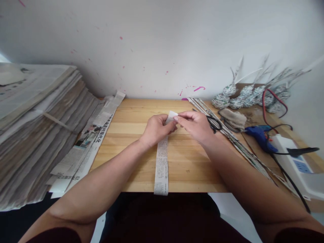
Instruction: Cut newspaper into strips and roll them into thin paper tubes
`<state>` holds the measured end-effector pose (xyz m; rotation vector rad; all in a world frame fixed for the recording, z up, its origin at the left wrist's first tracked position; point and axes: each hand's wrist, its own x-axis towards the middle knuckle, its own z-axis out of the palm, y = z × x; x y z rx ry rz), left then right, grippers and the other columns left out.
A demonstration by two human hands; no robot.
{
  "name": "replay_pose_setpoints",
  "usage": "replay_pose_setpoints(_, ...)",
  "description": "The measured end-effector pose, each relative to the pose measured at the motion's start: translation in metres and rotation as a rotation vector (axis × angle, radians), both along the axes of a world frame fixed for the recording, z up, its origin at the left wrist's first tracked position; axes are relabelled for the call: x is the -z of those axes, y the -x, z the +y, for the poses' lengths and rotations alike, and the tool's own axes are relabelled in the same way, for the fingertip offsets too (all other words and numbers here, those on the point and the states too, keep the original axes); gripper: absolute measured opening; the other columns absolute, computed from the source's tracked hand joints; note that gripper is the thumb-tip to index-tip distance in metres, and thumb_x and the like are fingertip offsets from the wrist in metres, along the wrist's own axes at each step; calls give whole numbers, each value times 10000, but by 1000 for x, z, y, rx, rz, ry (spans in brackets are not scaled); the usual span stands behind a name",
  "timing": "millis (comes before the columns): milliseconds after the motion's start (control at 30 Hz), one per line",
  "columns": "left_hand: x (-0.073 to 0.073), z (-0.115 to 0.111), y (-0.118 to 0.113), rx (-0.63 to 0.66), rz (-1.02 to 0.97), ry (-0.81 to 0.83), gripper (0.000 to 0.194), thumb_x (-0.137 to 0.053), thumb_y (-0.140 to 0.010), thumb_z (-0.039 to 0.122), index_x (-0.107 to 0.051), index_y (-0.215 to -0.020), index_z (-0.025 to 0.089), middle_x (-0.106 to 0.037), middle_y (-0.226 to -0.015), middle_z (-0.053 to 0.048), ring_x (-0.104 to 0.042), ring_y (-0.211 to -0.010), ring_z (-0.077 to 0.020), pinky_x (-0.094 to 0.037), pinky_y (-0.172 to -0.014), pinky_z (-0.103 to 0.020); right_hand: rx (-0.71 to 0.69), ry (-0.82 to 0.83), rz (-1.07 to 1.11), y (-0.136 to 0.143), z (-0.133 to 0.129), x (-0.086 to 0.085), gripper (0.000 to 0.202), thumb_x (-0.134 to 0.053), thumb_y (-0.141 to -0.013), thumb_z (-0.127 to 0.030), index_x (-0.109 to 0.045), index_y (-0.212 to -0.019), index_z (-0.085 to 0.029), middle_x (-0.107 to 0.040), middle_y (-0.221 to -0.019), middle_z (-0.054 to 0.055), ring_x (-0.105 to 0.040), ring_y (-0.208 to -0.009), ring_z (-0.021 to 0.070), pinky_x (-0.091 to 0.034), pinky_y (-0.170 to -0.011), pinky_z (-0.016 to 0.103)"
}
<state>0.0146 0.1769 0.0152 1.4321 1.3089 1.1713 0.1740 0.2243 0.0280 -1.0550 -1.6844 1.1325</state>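
At the centre of the frame, 1 printed newspaper strip [162,168] is held above the wooden tabletop [131,118], its lower end extended past the front edge at bottom centre. The strip is grasped near its top by the left hand [158,129], and its upper end is pinched between the thumb and fingers of the right hand [193,125]. Just beside the right hand, black scissor handles [217,127] are partly hidden. Right of these, thin rolled-paper sticks [235,143] are laid diagonally. At right, a folded cloth [234,119], a blue glue gun [260,136] and a white power strip [291,165] are seen, with bulbous woven-paper pieces [227,96] set at upper right. At left, loose newspaper pieces [101,123] are spread beside a tall newspaper stack [50,126].
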Motion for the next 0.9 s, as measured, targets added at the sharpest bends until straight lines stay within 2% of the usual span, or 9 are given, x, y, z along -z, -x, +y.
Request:
replay_pose_setpoints(233, 1, 1, -1, -36, 12, 0, 271, -660, -835, 420, -695, -787, 156, -736, -763, -73, -662, -664, -149, -537, -626, -256, -11, -7, -10, 0, 0, 2, 217, -734, -762, -386, -750, -738, -170, -669, -646, 12, -531, -568, 118, -388, -521, 261)
replay_pose_setpoints(433, -5, -1, -2, 0, -71, 68, 284, -682, -822, 420, -694, -827, 136, -721, -757, -76, -656, -643, -142, -547, -613, -264, -98, 168, 151, 1, 1, 1, 265, -760, -732, -416, -765, -817, -164, -626, -619, 5, -485, -547, 106, -316, -459, 248)
replay_pose_setpoints(567, -4, 0, -1, 29, -81, 77, 265, -673, -829, 407, -687, -842, 143, -717, -768, -69, -661, -657, -140, -554, -628, -265, -94, 266, 217, 1, 1, 0, 296, -805, -670, -413, -763, -811, -155, -611, -617, 11, -492, -574, 112, -281, -446, 238)
replay_pose_setpoints(900, 6, 4, 0, 64, -12, 50, 238, -587, -876, 362, -653, -784, 152, -717, -775, -68, -652, -664, -139, -555, -662, -278, -22, 306, 240, 5, 0, 0, 308, -858, -598, -404, -745, -737, -154, -618, -601, -4, -480, -535, 86, -329, -450, 235)
